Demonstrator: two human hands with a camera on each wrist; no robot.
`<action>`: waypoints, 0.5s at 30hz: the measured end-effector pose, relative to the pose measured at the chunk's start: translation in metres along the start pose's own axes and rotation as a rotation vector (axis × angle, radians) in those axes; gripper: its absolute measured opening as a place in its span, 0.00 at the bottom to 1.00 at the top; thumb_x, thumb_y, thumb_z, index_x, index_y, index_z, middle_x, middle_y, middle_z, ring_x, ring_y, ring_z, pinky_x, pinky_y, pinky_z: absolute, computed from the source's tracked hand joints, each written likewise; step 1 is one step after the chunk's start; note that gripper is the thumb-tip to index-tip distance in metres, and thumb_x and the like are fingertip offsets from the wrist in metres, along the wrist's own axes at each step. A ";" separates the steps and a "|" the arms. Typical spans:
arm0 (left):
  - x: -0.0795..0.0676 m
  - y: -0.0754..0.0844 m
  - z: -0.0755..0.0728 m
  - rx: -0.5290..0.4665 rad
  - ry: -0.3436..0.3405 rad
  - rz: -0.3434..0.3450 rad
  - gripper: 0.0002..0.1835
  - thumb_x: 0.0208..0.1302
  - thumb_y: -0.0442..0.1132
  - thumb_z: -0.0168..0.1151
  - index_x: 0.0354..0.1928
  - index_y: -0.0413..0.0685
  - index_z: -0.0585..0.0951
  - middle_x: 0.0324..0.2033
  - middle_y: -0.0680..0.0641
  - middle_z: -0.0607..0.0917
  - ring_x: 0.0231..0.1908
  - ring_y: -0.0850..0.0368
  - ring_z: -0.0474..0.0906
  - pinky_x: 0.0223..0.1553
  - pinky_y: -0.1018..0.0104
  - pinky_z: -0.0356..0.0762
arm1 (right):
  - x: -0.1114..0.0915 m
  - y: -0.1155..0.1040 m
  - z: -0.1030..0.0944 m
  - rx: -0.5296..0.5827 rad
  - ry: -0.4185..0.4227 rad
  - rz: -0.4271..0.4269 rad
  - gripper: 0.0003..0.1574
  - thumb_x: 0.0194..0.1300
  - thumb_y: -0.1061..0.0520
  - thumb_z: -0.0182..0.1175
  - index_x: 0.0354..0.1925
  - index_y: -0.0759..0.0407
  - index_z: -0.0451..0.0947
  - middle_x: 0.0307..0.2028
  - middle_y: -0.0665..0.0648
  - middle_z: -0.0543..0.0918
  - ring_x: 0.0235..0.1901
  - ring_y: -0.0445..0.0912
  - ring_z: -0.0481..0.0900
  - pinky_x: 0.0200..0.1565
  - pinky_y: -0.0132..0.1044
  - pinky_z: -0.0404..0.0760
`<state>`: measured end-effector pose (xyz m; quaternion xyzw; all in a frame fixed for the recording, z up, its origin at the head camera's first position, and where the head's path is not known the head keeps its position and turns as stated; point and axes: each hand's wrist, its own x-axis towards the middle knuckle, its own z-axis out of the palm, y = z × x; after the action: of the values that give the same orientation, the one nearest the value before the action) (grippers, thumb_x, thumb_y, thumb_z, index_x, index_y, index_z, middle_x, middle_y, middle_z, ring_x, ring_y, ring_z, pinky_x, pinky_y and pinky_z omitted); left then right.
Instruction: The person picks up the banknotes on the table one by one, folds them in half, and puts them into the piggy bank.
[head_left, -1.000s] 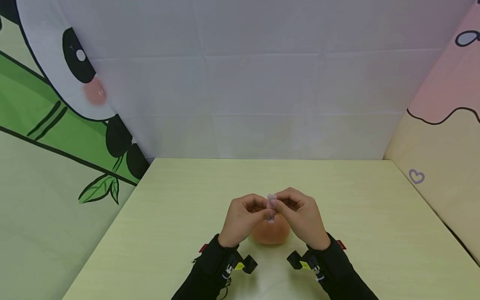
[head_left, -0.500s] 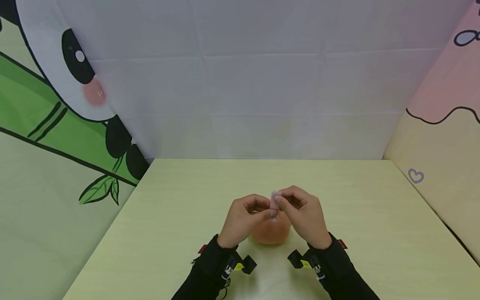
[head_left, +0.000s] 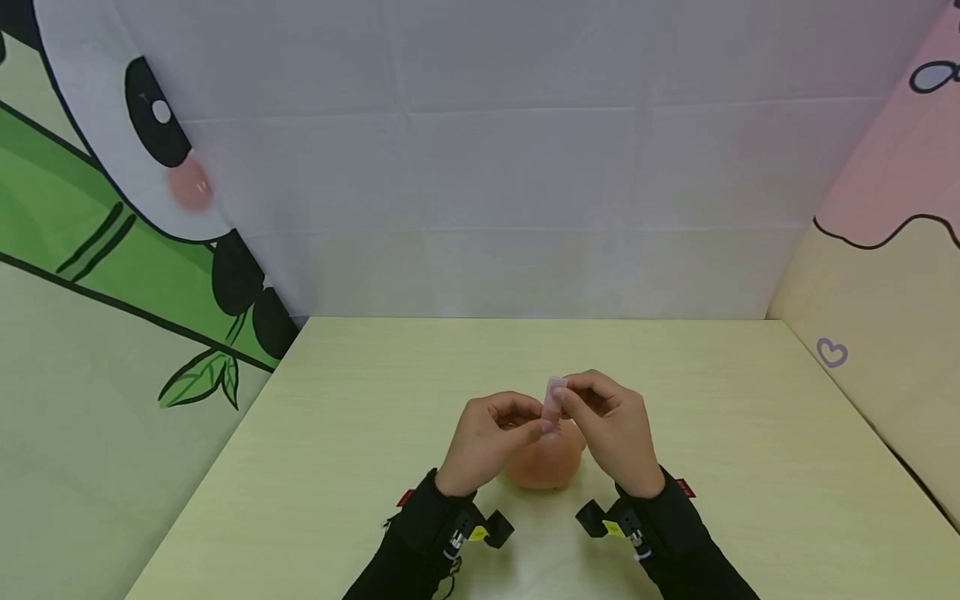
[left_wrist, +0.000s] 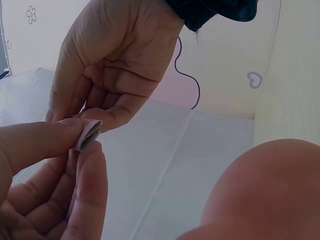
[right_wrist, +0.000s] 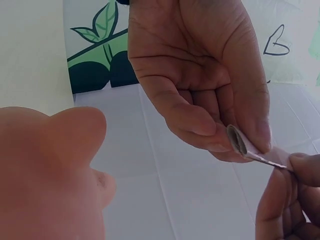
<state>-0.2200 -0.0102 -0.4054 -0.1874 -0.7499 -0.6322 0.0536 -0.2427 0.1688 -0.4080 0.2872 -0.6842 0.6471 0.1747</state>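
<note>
While the head view shows only a small pale pink strip [head_left: 553, 402] pinched between both hands above an orange rounded object [head_left: 545, 463] on the table [head_left: 360, 417], the wrist views reveal that the strip's lower end is rolled open like a tube. The left hand [head_left: 487, 442] pinches that lower end between curled thumb and forefinger. The right hand [head_left: 611, 429], fingers curled, pinches the flattened upper end.
</note>
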 end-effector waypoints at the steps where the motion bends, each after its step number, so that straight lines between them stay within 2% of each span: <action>1: 0.000 0.000 0.000 -0.001 -0.002 0.006 0.08 0.61 0.35 0.69 0.40 0.39 0.85 0.37 0.37 0.87 0.34 0.64 0.83 0.38 0.69 0.82 | 0.000 0.000 0.000 0.003 -0.005 0.007 0.07 0.63 0.71 0.61 0.40 0.67 0.81 0.34 0.57 0.84 0.31 0.37 0.83 0.37 0.31 0.84; 7: 0.000 -0.001 -0.001 0.030 0.012 0.008 0.08 0.61 0.36 0.68 0.39 0.37 0.85 0.35 0.36 0.87 0.32 0.64 0.82 0.37 0.70 0.80 | 0.001 0.001 -0.002 0.016 -0.047 0.058 0.07 0.65 0.68 0.61 0.43 0.66 0.82 0.36 0.53 0.84 0.33 0.38 0.84 0.38 0.31 0.84; 15: -0.001 -0.001 -0.002 0.042 0.044 0.003 0.08 0.62 0.36 0.68 0.40 0.38 0.85 0.35 0.36 0.87 0.32 0.63 0.82 0.36 0.70 0.80 | 0.000 -0.001 -0.003 -0.009 -0.111 0.085 0.11 0.67 0.63 0.61 0.48 0.63 0.81 0.38 0.62 0.84 0.34 0.41 0.82 0.38 0.33 0.82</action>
<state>-0.2195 -0.0130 -0.4062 -0.1736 -0.7612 -0.6203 0.0751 -0.2426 0.1717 -0.4067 0.2927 -0.7073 0.6339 0.1102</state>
